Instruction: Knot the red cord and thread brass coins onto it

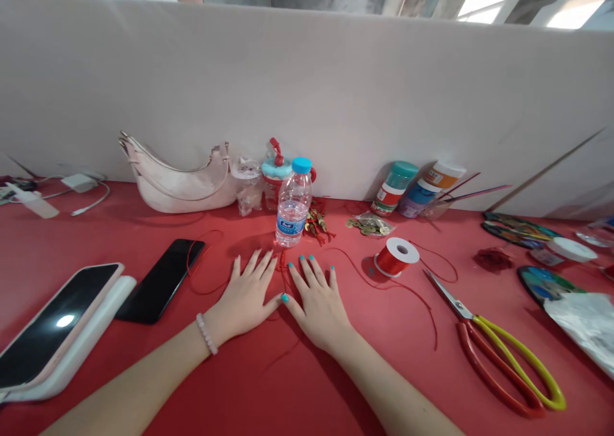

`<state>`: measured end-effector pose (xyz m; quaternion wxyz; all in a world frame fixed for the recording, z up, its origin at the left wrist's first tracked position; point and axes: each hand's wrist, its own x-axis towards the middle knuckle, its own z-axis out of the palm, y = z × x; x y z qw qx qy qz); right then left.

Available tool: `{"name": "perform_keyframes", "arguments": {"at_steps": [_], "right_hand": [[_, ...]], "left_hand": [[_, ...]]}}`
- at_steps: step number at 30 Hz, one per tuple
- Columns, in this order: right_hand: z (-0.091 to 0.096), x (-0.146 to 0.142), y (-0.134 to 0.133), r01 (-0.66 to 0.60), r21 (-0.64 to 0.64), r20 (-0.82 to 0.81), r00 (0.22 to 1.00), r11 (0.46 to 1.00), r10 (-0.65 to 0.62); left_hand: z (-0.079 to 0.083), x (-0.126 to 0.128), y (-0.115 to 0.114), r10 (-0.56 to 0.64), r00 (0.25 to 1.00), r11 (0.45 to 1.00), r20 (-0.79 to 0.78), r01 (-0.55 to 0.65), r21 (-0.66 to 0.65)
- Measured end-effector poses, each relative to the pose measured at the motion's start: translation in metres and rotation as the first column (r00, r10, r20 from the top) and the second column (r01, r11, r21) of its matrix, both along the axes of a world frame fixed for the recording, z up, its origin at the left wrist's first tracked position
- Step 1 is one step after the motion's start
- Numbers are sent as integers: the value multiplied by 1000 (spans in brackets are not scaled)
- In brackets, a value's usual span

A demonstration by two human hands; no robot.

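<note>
Palm down on the red tabletop, my left hand (244, 298) lies flat with its fingers spread and a beaded bracelet at the wrist. My right hand (319, 305) rests flat beside it, fingers apart, blue-green polish on the nails. The two thumbs meet or nearly meet. Between the hands runs a thin red cord with a knotted part (283, 259), partly hidden by the thumbs. Just beyond the fingertips stands a clear water bottle (293, 206) with a blue cap. A spool of red cord (397, 257) sits right of my right hand.
Scissors (494, 343) lie at the right, near paint palettes (522, 230). Two phones, one black (163, 282), lie left. Along the white partition (307, 91) are a handbag (182, 180), a lidded cup (275, 174), coin charms (316, 222), bagged coins (369, 224) and jars (396, 186).
</note>
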<state>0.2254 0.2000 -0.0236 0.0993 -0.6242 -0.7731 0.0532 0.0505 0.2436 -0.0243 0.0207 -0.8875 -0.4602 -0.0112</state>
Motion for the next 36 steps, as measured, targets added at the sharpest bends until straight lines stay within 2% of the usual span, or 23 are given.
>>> {"name": "perform_keyframes", "arguments": {"at_steps": [9, 15, 26, 30, 36], "right_hand": [[-2, -1, 1, 20, -15, 4, 1000, 1000, -20], [0, -1, 0, 9, -14, -2, 1000, 1000, -9], [1, -3, 0, 17, -14, 21, 1000, 1000, -16], [1, -2, 0, 13, -10, 12, 1000, 1000, -13], [3, -2, 1, -19, -26, -11, 1000, 999, 19]], "left_hand": [[-7, 1, -1, 80, 997, 995, 2, -79, 66], [-5, 1, -2, 30, 999, 998, 16, -31, 48], [-1, 3, -3, 37, 999, 999, -2, -37, 28], [-1, 3, -4, 34, 999, 998, 1, -34, 55], [-4, 5, -6, -38, 999, 991, 33, 33, 129]]}}
